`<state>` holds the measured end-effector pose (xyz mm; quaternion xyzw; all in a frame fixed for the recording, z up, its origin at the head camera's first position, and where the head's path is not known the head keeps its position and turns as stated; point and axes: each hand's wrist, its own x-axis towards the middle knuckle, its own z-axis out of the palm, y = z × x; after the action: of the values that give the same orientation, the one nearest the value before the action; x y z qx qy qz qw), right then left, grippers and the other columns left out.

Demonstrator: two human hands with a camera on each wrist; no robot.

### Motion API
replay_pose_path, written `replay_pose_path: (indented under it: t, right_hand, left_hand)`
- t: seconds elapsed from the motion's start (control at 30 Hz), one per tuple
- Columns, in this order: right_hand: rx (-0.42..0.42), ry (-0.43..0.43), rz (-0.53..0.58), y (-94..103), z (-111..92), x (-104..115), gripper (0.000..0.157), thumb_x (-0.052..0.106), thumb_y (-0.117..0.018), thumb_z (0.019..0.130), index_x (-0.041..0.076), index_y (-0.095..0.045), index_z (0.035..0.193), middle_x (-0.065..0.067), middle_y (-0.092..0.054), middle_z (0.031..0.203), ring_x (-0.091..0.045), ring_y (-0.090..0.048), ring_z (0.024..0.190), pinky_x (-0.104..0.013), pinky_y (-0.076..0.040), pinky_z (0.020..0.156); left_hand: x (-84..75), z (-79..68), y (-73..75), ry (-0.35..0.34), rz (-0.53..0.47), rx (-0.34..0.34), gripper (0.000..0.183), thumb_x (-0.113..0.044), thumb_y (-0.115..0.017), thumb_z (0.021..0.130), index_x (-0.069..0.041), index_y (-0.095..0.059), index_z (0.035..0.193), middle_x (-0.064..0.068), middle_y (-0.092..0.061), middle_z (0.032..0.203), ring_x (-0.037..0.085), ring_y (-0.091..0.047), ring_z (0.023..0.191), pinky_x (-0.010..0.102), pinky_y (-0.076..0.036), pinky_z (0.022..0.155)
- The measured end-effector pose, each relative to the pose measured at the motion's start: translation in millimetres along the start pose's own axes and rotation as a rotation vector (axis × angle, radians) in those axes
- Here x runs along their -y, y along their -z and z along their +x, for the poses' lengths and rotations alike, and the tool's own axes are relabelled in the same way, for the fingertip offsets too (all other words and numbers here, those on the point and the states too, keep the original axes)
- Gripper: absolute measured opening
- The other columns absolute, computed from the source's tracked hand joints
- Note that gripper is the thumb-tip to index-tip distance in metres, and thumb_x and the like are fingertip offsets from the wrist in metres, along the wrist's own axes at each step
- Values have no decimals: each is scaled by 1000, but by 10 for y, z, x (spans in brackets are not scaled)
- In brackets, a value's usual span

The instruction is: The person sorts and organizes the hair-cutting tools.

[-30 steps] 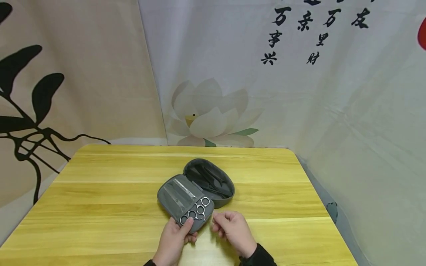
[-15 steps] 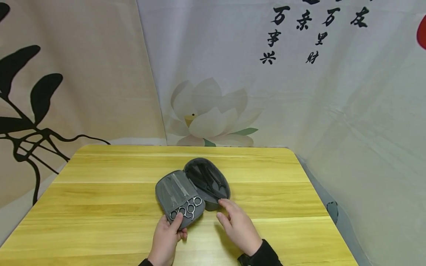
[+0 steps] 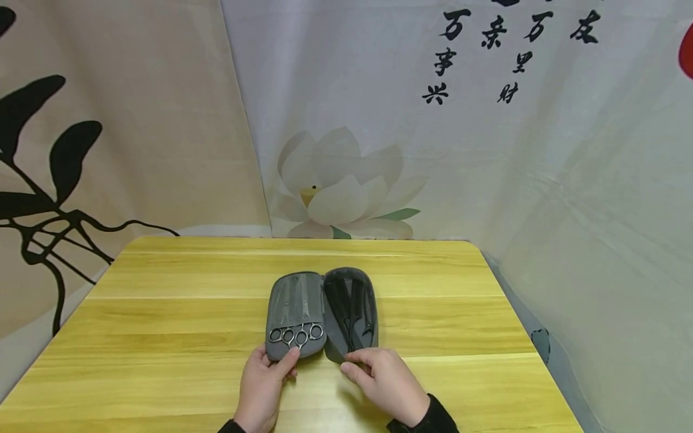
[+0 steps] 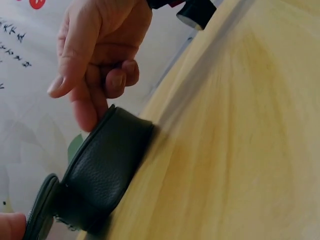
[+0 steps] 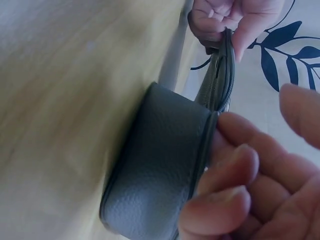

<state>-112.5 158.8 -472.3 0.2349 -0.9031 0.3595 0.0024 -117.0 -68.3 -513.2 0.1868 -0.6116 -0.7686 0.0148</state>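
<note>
A dark grey zippered case (image 3: 338, 346) lies unfolded on the table. Its flat left panel carries a clear pocket of scissors (image 3: 301, 339) whose silver finger rings stick out. Black tools (image 3: 340, 300), too dark to identify, lie in the deeper right half. My left hand (image 3: 263, 385) pinches the panel's near edge, thumb on top; in the right wrist view that panel is raised off the table. My right hand (image 3: 384, 382) touches the near rim of the deep half with its index finger, the thumb apart from it and the other fingers loosely bent (image 5: 225, 210).
The yellow wood-grain table (image 3: 178, 337) extends on all sides of the case. Behind it hangs a pale printed cloth (image 3: 352, 120) with a lotus and black writing.
The case has turned so that its two halves now stand side by side, hinge toward me. My right hand moved from beside the panel to the deep half's near rim. The left hand kept its grip.
</note>
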Motion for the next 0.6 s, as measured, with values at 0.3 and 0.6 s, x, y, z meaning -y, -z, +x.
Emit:
replay_pose_path:
  t: [0.3, 0.6]
  right_hand:
    - [21, 36, 50, 31, -27, -12, 23, 37, -63, 98, 19, -78, 95, 12, -70, 88, 1, -58, 75, -23, -53, 65]
    - [96, 161, 136, 20, -45, -24, 20, 32, -63, 98, 19, -78, 97, 17, -69, 91, 2, -59, 84, -22, -54, 70]
  left_hand:
    - [-110, 31, 97, -105, -106, -29, 44, 7, -68, 89, 11, -42, 124, 11, -61, 98, 18, -63, 80, 27, -59, 68]
    - [-341, 6, 199, -306, -83, -127, 35, 11, -71, 85, 9, -52, 114, 10, -61, 95, 15, -62, 85, 16, -56, 72]
